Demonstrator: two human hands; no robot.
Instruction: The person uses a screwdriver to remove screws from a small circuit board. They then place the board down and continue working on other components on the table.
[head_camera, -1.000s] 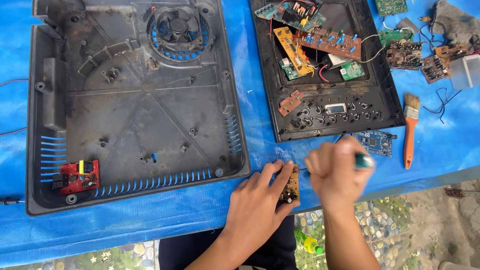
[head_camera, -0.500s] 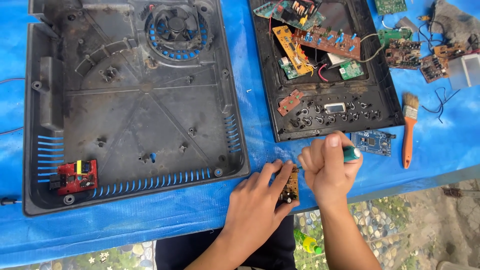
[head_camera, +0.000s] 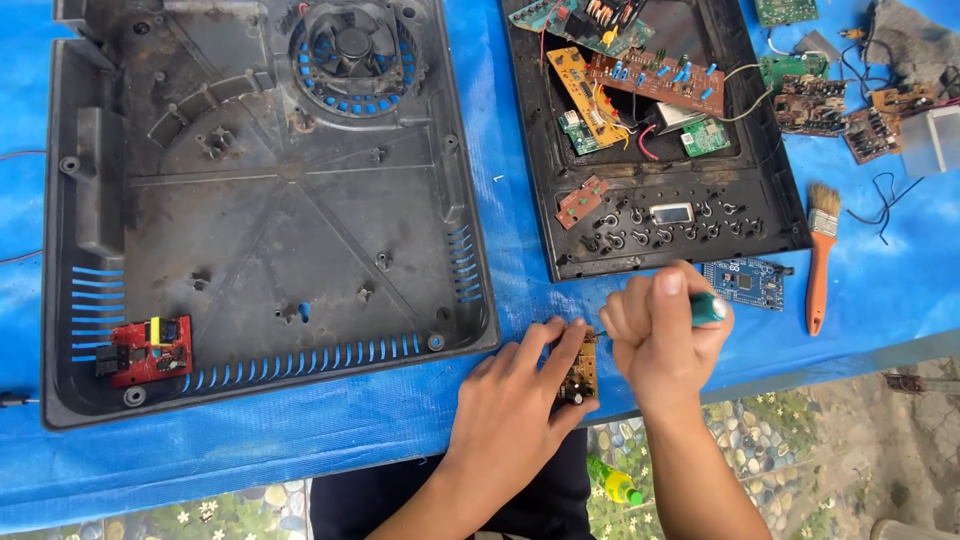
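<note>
My left hand (head_camera: 515, 395) presses down on a small brown circuit board (head_camera: 580, 372) lying on the blue table cover near the front edge. My right hand (head_camera: 660, 335) is a closed fist around a green-handled screwdriver (head_camera: 708, 308), its tip hidden behind my fingers and aimed toward the small board. Both hands sit just in front of the gap between two black plastic housings.
A large black base housing (head_camera: 260, 210) with a fan (head_camera: 350, 45) and a red board (head_camera: 150, 350) fills the left. A black top panel (head_camera: 600, 235) holding loose circuit boards lies upper right. A blue board (head_camera: 745, 282), an orange-handled brush (head_camera: 820, 260) and more boards lie right.
My right hand with the screwdriver has shifted slightly left and up toward the small board. My left hand has stayed on the board.
</note>
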